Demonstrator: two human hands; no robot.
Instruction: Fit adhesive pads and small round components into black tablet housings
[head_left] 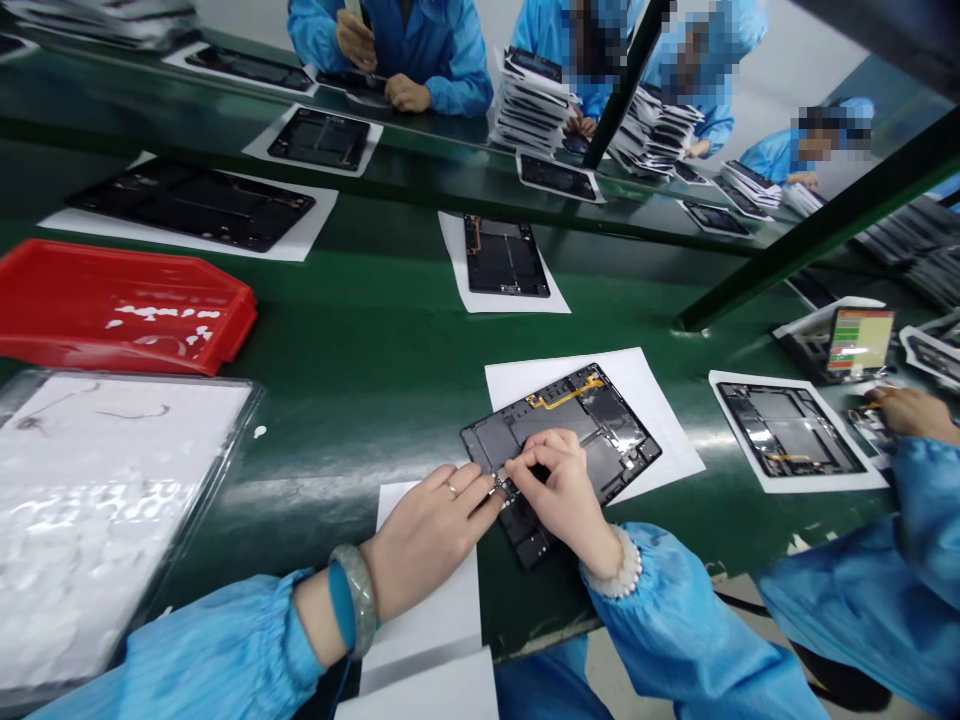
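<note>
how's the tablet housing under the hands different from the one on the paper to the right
The housing lies under the left hand and right hand, with a gold flex cable near its top; the other is untouched, with shinier silver panels. Both are open, dark-framed, on white paper.

No text or number can be read on the black tablet frame (600, 425) being handled; the small coloured screen (860, 340) at right is too blurred to be made out.
</note>
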